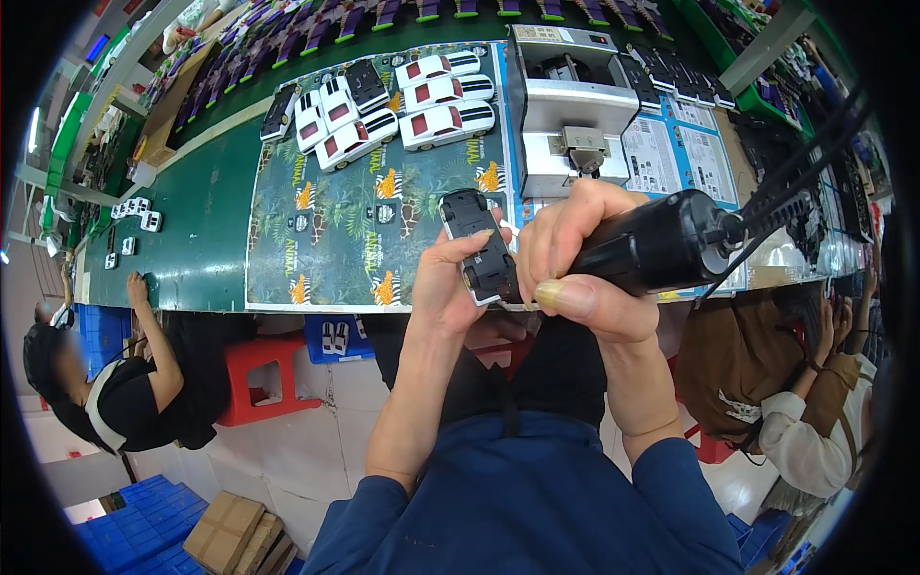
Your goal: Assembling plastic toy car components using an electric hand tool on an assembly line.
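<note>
My left hand (439, 287) grasps a toy car (491, 259), black underside turned up towards me, thumb lying across it and fingers behind. My right hand (575, 225) is wrapped around a black powered screwdriver (661, 244), its thumb pressed along the near side. The car lies between my hands, nearer the left, which carries it; its long axis runs away from me, the far end leaning a little left. The screwdriver comes in from the right, lying across that axis, its front end close to the car's near end; my right fingers hide the tip, so I cannot tell whether it touches. Beyond my left hand, white toy cars (448, 126) sit grouped on a patterned sheet (331, 230) over the green counter (196, 225); beyond my right stands a metal machine (580, 107).
</note>
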Tool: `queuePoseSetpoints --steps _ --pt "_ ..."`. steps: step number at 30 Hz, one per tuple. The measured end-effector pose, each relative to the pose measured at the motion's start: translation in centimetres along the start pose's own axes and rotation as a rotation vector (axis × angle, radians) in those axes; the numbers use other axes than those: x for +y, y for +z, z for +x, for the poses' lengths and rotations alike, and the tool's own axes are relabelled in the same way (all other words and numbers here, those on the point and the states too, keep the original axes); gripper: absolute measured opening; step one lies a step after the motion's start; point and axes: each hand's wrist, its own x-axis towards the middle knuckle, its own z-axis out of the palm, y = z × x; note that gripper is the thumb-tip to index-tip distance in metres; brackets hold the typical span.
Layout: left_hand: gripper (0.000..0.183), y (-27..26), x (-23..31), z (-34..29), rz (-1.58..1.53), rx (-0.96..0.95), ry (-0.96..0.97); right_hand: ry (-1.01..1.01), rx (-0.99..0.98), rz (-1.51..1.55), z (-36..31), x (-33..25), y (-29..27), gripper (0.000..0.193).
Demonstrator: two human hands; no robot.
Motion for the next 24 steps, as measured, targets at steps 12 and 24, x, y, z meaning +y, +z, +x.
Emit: queuePoseSetpoints --steps 12,24 --pt "0.039 -0.9 0.3 0.4 -0.042 -0.116 -0.045 -0.091 -0.042 0.04 -0.1 0.1 0.1 0.024" --pt "0.065 0.7 3.7 -1.0 0.133 -0.422 0.057 -0.251 0.018 0.179 -1.5 -2.7 -2.6 0.026"
